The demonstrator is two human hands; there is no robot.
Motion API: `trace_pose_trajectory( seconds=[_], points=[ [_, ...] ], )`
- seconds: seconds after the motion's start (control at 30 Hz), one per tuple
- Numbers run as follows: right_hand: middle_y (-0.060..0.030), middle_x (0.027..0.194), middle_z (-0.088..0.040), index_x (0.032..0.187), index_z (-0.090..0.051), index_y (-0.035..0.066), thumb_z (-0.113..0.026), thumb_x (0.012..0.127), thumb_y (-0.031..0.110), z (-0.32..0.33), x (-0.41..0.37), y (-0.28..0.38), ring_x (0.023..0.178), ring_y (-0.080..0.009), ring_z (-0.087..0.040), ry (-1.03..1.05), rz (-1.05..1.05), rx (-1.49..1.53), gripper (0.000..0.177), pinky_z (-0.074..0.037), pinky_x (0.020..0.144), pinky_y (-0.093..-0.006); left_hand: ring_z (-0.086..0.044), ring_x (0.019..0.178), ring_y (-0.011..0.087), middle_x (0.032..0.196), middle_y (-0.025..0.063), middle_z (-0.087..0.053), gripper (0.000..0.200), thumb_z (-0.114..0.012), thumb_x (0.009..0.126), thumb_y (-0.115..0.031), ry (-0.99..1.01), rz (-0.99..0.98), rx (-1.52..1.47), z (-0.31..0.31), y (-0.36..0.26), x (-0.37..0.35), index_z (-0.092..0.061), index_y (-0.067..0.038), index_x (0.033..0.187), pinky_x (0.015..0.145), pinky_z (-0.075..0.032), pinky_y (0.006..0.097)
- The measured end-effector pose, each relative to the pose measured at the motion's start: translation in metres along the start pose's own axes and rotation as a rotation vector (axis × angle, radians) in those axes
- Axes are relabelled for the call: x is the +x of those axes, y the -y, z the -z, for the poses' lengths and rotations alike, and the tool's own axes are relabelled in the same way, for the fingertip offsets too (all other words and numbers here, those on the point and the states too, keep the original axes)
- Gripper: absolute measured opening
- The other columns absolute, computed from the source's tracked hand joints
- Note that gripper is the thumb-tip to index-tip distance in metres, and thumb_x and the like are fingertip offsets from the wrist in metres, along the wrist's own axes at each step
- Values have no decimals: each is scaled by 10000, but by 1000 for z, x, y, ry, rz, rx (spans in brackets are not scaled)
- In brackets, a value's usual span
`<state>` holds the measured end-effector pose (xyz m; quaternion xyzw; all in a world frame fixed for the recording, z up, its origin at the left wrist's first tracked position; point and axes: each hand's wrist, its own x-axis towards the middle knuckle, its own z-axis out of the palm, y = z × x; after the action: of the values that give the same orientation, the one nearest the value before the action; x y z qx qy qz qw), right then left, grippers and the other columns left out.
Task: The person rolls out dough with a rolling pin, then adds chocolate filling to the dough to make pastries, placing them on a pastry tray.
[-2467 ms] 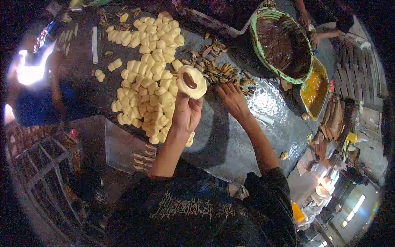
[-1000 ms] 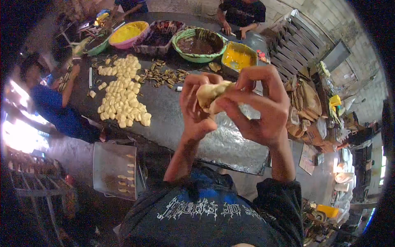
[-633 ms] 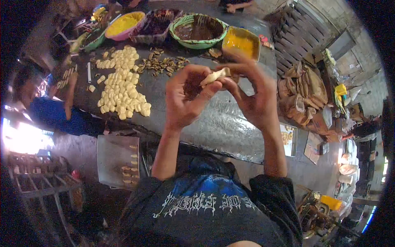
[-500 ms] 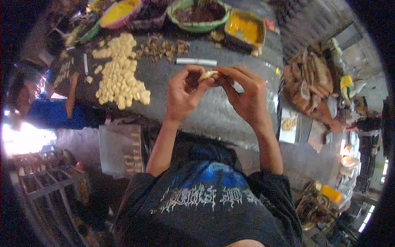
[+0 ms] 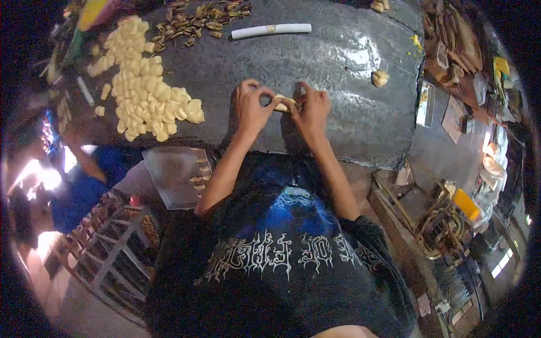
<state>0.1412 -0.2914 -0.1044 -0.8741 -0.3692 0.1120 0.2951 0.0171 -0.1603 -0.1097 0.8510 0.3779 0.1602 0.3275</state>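
Low over the dark worktable [image 5: 225,62], a small pale piece of dough [image 5: 283,105] is pinched between my two hands. Thumb and fingers of my left hand [image 5: 253,108] close on its left end. My right hand [image 5: 311,111] grips the other end, and its fingertips partly cover the dough. Beyond the hands lies a white rolling pin [image 5: 270,30]. To the left spreads a heap of flattened dough pieces [image 5: 141,84]. Dark brown chunks [image 5: 197,19] are scattered behind that heap.
One lump of dough [image 5: 380,78] sits at the table's right, another [image 5: 380,5] at the back. A second white rod [image 5: 85,91] lies at far left. A metal tray [image 5: 174,177] holding several pieces is below the table edge. A person in blue [image 5: 84,191] is at left.
Both hands have come down nearer the tabletop, still holding the dough. The view has shifted, so the bowls at the back are mostly out of sight and a lump shows at right.
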Motion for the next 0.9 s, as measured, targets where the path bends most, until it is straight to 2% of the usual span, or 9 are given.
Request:
trace_pose_trajectory(
  seconds=[0.07,0.27,0.37,0.47,0.53,0.57,0.63,0.8,0.9],
  points=[
    [-153,1141,-617,1225,-603,136,-786,793,372,4,4,11,1138,-377,-512,-141,-105,-147,526,-381,962,-538,-521,1179,337,1205,122,-535,437,-903,705,-296,-21,-34,-22,4,2,9,-680,-121,1038,1005,-425,449],
    [-138,1121,-622,1158,-633,135,-809,760,465,6,4,6,1119,-356,-535,81,-212,-288,546,-377,968,-547,-528,1145,289,1149,48,-544,374,-882,727,-367,70,-82,-95,2,19,18,-692,-151,966,949,-389,463],
    [-151,1119,-651,1160,-644,113,-805,791,456,34,33,-5,1087,-369,-573,449,-321,-127,529,-403,964,-538,-560,1110,257,1092,-4,-593,279,-860,756,-355,195,-103,-165,5,31,19,-711,-169,902,934,-386,451],
    [-171,1142,-669,1212,-628,84,-784,839,416,54,86,-7,1102,-399,-597,303,-466,116,523,-431,976,-531,-591,1087,245,1044,-3,-657,198,-832,776,-314,258,-93,-283,8,34,18,-733,-181,885,933,-388,436],
    [-210,1230,-652,1299,-595,60,-760,871,361,46,129,-1,1182,-429,-576,10,173,-265,549,-437,1009,-523,-612,1053,249,1004,11,-668,179,-832,760,-275,283,-26,-272,19,25,21,-734,-168,865,916,-409,426],
    [-190,1193,-651,1341,-583,61,-753,861,177,34,150,7,1122,-373,-595,-79,404,-367,522,-453,981,-463,-623,1037,251,984,17,-674,170,-831,753,-256,293,-2,-264,22,20,23,-735,-161,855,907,-420,420],
    [-149,1288,-595,1427,-486,159,-670,912,182,8,183,7,1155,-351,-584,-69,676,-571,547,-415,1024,-504,-646,966,260,906,32,-681,152,-829,731,-219,248,16,-268,23,13,24,-745,-151,838,866,-457,418],
    [-195,1213,-594,1401,-465,124,-606,908,91,-4,192,-23,1066,-427,-603,216,698,-464,514,-473,901,-536,-700,857,285,890,64,-738,198,-826,723,-196,191,116,-284,20,2,15,-792,-156,914,806,-539,391],
    [-231,1134,-594,1372,-476,58,-574,889,0,29,134,-14,990,-467,-599,347,438,-251,496,-483,814,-554,-724,882,245,986,77,-769,227,-810,797,-239,219,233,-470,-6,32,11,-797,-121,991,827,-553,361]
  ],
)
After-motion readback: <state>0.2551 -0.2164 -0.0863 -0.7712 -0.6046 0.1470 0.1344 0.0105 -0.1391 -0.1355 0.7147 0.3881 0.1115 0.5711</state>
